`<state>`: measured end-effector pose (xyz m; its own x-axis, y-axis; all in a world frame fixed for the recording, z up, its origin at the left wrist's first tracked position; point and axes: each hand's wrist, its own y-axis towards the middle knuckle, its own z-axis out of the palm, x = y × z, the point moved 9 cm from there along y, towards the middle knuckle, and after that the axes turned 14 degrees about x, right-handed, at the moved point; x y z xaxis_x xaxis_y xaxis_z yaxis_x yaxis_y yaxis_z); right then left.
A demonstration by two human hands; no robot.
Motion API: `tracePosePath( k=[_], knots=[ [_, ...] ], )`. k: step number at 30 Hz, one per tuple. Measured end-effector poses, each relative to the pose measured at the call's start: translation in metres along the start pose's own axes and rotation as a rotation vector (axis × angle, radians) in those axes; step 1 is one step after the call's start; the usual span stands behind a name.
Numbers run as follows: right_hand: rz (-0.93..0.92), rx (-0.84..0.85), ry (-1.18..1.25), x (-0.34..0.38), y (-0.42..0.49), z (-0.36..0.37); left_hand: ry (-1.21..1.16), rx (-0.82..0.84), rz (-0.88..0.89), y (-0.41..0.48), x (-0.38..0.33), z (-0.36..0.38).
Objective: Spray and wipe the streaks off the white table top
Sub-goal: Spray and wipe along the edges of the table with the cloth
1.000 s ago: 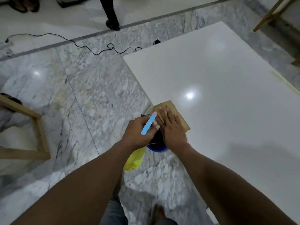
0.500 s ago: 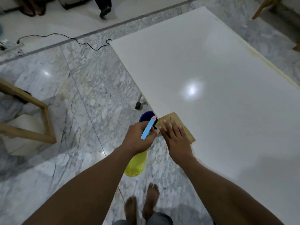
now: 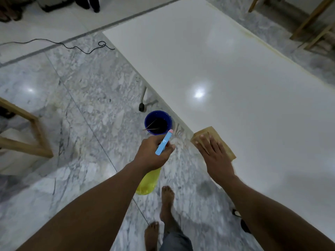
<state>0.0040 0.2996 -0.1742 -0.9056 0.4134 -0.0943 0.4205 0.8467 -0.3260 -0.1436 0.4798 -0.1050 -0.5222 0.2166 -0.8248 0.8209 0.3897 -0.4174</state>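
Spray bottle (image 3: 150, 176) in left hand (image 3: 154, 153), nozzle toward table top (image 3: 235, 78)

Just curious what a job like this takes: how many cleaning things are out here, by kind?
spray bottle: 1
cloth: 1
bucket: 1
Total: 3

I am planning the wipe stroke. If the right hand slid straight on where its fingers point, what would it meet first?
Nothing that shows: the right hand, flat on the tan cloth, points along the white table top just inside its edge, and that stretch looks bare.
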Motion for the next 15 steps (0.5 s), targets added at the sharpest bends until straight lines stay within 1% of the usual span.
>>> tracePosePath(
  k=[6, 8, 15],
  knots=[
    [0.046, 0.034, 0.033, -0.007, -0.047, 0.011, -0.028, 0.083, 0.019, -0.048, 0.011, 0.069],
    [0.060, 0.052, 0.026, -0.014, -0.077, 0.023, -0.030, 0.122, 0.025, -0.061, 0.010, 0.094],
    [0.068, 0.061, -0.010, -0.046, -0.169, 0.053, -0.006, 0.159, 0.050, -0.084, -0.017, 0.163]
  ],
)
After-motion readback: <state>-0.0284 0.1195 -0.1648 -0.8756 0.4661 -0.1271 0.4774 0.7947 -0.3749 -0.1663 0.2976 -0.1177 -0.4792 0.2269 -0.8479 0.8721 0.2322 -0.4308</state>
